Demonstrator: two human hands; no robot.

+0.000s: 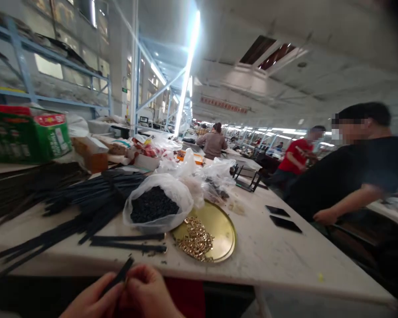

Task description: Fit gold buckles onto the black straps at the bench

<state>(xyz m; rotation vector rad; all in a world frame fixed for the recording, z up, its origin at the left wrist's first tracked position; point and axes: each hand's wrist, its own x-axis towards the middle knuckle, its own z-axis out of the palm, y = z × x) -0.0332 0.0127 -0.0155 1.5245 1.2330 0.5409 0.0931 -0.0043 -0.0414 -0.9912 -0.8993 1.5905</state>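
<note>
Below the table's front edge, my left hand and my right hand are pressed together, both closed on one thin black strip that pokes up between them. On the white table just beyond lie two more black strips. A gold round tray holds a heap of small gold metal pieces. Behind it sits a clear bag of small black parts.
A large pile of black strips covers the table's left. A green carton and boxes stand at the back left. Two dark phones lie at the right, near a person in black. Other people work further back.
</note>
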